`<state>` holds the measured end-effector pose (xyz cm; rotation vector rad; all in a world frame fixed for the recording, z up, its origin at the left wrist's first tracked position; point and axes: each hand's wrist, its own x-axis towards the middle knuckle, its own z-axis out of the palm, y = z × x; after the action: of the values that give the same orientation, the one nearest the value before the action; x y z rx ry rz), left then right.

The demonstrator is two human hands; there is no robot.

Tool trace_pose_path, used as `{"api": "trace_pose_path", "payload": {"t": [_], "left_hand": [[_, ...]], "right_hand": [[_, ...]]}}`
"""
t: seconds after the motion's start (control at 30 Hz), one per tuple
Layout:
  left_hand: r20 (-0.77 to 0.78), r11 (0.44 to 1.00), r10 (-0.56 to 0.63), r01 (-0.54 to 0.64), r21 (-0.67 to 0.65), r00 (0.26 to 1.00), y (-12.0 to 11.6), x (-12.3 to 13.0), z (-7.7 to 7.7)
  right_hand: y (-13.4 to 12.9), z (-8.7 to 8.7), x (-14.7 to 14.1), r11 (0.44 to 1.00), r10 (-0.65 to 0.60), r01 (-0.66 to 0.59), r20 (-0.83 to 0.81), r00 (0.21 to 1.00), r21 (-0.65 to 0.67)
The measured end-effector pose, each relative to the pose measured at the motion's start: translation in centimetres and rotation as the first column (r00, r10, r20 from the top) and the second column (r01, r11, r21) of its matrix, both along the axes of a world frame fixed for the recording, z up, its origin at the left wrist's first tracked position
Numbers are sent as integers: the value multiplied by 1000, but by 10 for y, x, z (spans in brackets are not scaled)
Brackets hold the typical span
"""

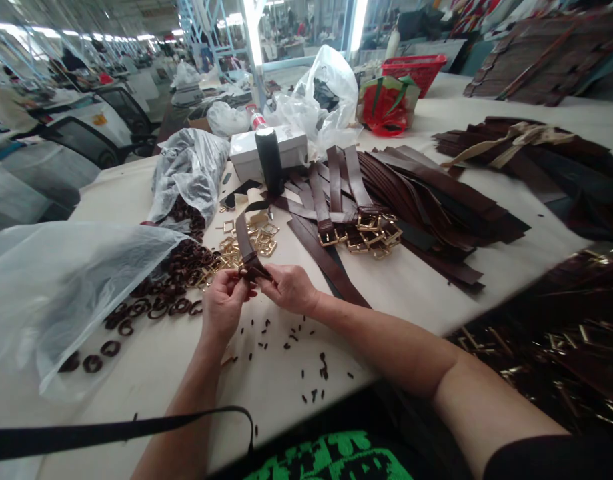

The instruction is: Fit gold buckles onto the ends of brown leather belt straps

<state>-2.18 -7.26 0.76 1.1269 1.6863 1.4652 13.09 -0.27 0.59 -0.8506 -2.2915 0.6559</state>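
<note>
Both hands meet over the pale table at the near end of a dark brown leather belt strap (244, 237). My left hand (224, 300) pinches the strap's folded end from the left. From the right, my right hand (290, 288) grips the same end between thumb and fingers. The strap rises away from me and curls over at its far end. Just behind it lie gold buckles (269, 248) in a loose pile. Brown leather keeper loops (159, 307) are heaped to the left. What sits between the fingertips is partly hidden.
Straps with gold buckles (371, 233) lie right of my hands, beside a stack of brown straps (426, 200). A dark bottle (269, 160) stands before a white box (293, 143). Plastic bags (86, 280) lie left. Small dark bits (289, 345) dot the near table (416, 303).
</note>
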Motion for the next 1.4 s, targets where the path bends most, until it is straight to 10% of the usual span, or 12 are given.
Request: {"api": "trace_pose_path", "payload": {"t": [0.2,0.4,0.73,1.4], "left_hand": [[-128,991,-116,124,51,985,-6,2,-2],[-175,990,-89,106,92,981,-7,-12,-2],[329,998,-29,9,62,944,-2,-10,3],[-308,981,-84,133,141,948,-2,-7,-11]], "right_hand": [[7,4,1,991,-27,31,32,999,-130],[10,1,3,918,145,-195,-165,976,-346],[9,5,3,683,333,-425,-264,905,-594],[10,-3,3,758,133,-337,-373,918,-559]]}}
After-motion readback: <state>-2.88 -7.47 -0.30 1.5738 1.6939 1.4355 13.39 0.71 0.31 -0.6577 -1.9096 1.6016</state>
